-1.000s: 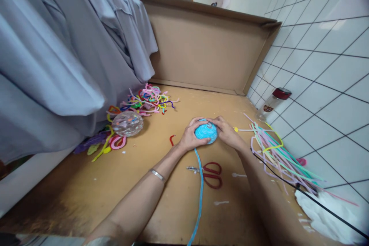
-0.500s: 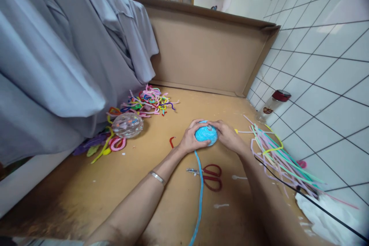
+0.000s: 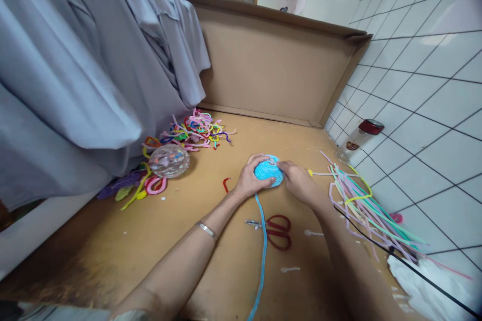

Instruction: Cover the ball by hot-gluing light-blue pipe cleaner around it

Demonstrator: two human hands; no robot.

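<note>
A bright blue ball wound from pipe cleaner (image 3: 268, 172) sits over the middle of the table, with my left hand (image 3: 250, 176) wrapped around its left side, thumb across the lower front. At its right edge, my right hand (image 3: 298, 178) has its fingers bent closed against the ball; whether they pinch a strand I cannot make out. From under the ball a blue pipe cleaner (image 3: 263, 256) trails toward the near edge. It crosses a pair of red-handled scissors (image 3: 277, 232) lying on the table. A short red pipe-cleaner piece (image 3: 226, 184) lies left of my left hand.
A clear faceted bowl (image 3: 168, 161) and a heap of coloured pipe cleaners (image 3: 199, 130) lie at left, beside grey cloth (image 3: 150, 60). Long pastel pipe cleaners (image 3: 365, 210), a red-lidded jar (image 3: 359, 140), a black cable (image 3: 410, 266) and white tissue (image 3: 425, 286) are right. Cardboard (image 3: 267, 65) stands behind.
My right hand has shifted slightly down and right, its fingers drawn back from the ball's top to its right edge. My left hand keeps its hold. The camera view has shifted slightly.
</note>
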